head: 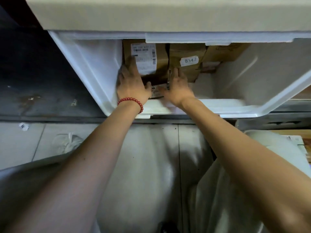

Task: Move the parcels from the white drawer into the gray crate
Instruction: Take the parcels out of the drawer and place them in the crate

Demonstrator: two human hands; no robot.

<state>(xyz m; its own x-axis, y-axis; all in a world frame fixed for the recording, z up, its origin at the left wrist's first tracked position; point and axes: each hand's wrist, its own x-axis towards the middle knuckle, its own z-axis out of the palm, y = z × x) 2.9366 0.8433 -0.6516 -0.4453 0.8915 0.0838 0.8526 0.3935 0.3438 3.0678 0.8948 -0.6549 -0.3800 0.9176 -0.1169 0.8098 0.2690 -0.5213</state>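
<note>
With the pick-up under way, a person's left hand (131, 83) and right hand (176, 88) press flat-fingered against opposite sides of a brown cardboard parcel with a white label (161, 61) at the far end of the white plastic drawer (80, 68), a hold that likely needs a firm squeeze before lifting.

left hand (131, 83): arm outstretched, fingers (133, 65) straight | right hand (176, 89): arm outstretched, fingers straight | palms inward

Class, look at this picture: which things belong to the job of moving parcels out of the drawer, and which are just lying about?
Job: drawer; labelled parcel between left hand and right hand; parcel marked 0342; third parcel.
Lying about: white shoe; paper scrap, both on the floor.
</note>
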